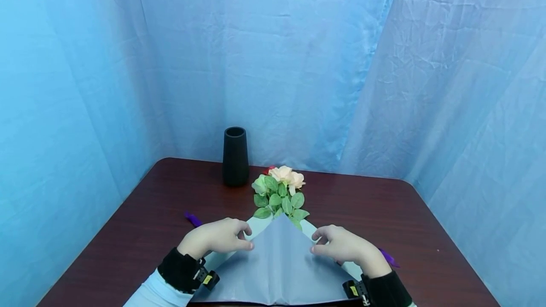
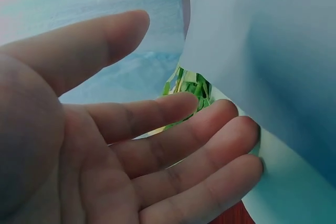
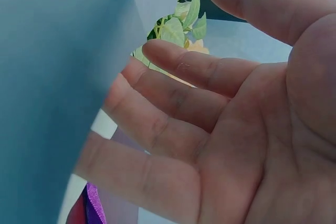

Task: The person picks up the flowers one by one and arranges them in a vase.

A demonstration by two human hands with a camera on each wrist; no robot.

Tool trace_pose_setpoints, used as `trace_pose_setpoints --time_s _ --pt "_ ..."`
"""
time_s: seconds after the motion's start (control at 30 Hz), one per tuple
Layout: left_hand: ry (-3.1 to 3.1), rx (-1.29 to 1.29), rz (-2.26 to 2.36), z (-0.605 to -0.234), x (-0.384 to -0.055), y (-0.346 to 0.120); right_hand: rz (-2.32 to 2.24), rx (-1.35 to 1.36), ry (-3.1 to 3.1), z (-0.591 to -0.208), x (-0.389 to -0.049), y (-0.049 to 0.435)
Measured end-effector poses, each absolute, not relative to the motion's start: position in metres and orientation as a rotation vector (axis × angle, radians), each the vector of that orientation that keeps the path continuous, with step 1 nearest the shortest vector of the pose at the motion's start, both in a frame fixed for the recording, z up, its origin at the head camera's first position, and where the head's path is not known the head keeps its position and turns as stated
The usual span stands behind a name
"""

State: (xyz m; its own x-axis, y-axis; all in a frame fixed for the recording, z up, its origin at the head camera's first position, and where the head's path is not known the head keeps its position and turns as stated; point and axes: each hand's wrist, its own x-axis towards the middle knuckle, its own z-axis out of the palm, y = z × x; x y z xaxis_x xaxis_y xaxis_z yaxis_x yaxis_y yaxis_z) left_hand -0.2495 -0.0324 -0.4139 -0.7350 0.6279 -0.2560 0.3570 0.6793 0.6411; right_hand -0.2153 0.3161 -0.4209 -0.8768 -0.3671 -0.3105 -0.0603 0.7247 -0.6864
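- Head view: a smooth grey-blue sheet of wrapping material (image 1: 279,269), its peak pointing away from the person, lies at the near side of a dark reddish-brown wooden table (image 1: 426,231).
- Pale mint-green wrapping layers (image 1: 261,224) show along both slanting edges of the sheet.
- Beyond the peak lies a bunch of cream, pale green and red flowers with green leaves (image 1: 281,188); behind it, to the left, a tall black tapered vase (image 1: 236,160) stands upright.
- The left hand (image 1: 219,237) and right hand (image 1: 341,245) are well apart, one at each slanting edge, fingers loosely bent.
- A shiny purple ribbon (image 1: 193,219) shows beyond the left hand, with more purple beside the right wrist.
- Left wrist view: the thumb is spread from the fingers, whose tips reach the mint-green layer; green foliage shows behind them.
- Right wrist view: the thumb stands clear; several fingertips meet the sheet's edge, and whether they press it I cannot tell.
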Motion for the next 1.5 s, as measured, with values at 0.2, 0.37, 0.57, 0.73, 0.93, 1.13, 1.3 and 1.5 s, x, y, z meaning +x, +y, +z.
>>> trace_pose_setpoints --time_s 0.2,0.37,0.57,0.73,0.93,1.13,1.3,1.5 --pt "2.414 0.749 0.77 -0.416 -0.249 -0.034 -0.956 -0.358 2.519 -0.42 -0.214 0.316" --pt "2.409 0.766 0.762 -0.419 -0.249 -0.036 -0.945 -0.365 2.528 -0.418 -0.213 0.314" --pt "2.415 0.787 0.763 -0.42 -0.249 -0.036 -0.931 -0.399 2.532 -0.417 -0.213 0.315" --pt "2.43 0.828 0.748 -0.421 -0.249 -0.036 -0.938 -0.446 2.506 -0.417 -0.213 0.317" --pt "2.429 0.874 0.763 -0.422 -0.248 -0.037 -0.905 -0.561 2.487 -0.417 -0.214 0.318" --pt "2.458 0.952 0.723 -0.424 -0.25 -0.037 -0.871 -0.611 2.514 -0.419 -0.212 0.319" --pt "2.469 0.975 0.689 -0.424 -0.251 -0.038 -0.85 -0.568 2.54 -0.418 -0.209 0.321" --pt "2.469 0.995 0.726 -0.421 -0.251 -0.04 -0.894 -0.513 2.527 -0.411 -0.207 0.324"
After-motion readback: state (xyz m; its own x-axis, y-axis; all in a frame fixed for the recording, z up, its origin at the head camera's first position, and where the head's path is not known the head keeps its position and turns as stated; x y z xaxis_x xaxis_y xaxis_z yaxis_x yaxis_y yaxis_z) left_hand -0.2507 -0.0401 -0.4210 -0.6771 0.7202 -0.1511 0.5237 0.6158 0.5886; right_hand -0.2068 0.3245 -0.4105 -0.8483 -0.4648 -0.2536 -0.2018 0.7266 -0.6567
